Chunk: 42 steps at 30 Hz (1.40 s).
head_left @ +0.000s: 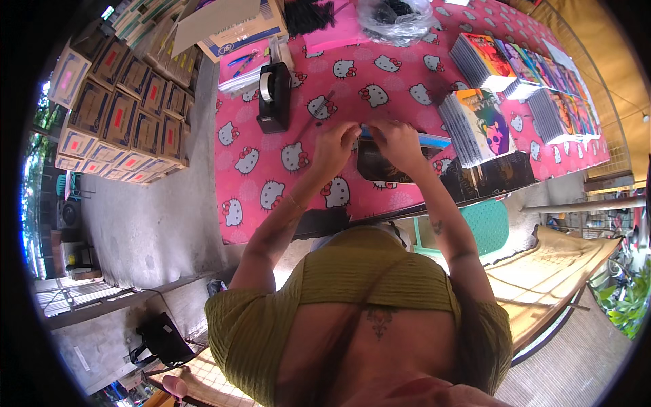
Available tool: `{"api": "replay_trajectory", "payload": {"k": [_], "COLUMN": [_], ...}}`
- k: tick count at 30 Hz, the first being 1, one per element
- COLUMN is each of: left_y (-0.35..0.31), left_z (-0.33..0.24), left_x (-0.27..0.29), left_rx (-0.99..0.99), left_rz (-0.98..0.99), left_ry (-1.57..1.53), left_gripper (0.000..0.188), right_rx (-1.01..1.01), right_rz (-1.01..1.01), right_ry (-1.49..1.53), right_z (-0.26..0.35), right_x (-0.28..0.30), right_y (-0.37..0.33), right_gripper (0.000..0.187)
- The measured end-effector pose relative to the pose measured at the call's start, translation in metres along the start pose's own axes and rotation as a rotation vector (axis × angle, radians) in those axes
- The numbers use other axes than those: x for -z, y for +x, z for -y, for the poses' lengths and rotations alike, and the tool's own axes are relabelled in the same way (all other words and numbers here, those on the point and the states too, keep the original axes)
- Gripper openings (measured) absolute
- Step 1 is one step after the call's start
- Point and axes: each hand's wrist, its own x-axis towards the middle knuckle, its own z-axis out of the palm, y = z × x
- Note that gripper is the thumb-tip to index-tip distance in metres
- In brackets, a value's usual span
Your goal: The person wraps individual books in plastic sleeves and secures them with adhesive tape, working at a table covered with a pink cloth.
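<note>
My left hand (333, 142) is closed, its thumb and fingertips pinched together at the upper left corner of a dark-covered notebook (388, 163). Over the notebook's far edge, my right hand (400, 146) has its fingers curled, with the tips close to those of my left. A blue strip shows along that far edge, on both sides of the right hand. Whatever lies between the fingertips is too small to make out. Left of the hands stands a black tape dispenser (274, 102) with a pale roll in it.
Stacks of colourful notebooks (475, 125) stand on the table's right side. At the back are an open cardboard box (234, 30), pens on a pale stack (244, 64), black bristly strands (308, 17) and a clear plastic bag (399, 20). Piled cartons (125, 115) stand left; a green chair (485, 227) is below the table's front edge.
</note>
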Motion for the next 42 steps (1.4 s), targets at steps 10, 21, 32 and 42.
{"api": "replay_trajectory", "payload": {"k": [10, 21, 32, 42], "left_y": [-0.001, 0.038, 0.037, 0.040], "left_z": [-0.002, 0.020, 0.005, -0.003], "left_x": [-0.011, 0.019, 0.008, 0.012], "left_rx": [-0.017, -0.273, -0.243, -0.269], "left_rz": [-0.094, 0.341, 0.355, 0.382], "left_ry": [0.018, 0.124, 0.225, 0.299], "left_gripper": [0.019, 0.028, 0.030, 0.031], "right_rx": [0.010, 0.057, -0.069, 0.060], "right_rz": [0.002, 0.153, 0.266, 0.132], "right_ry": [0.009, 0.052, -0.037, -0.079], "right_z": [0.003, -0.011, -0.010, -0.019], "right_x": [0.003, 0.011, 0.020, 0.029], "right_y": [0.002, 0.008, 0.007, -0.004], "right_gripper": [0.010, 0.021, 0.018, 0.020]}}
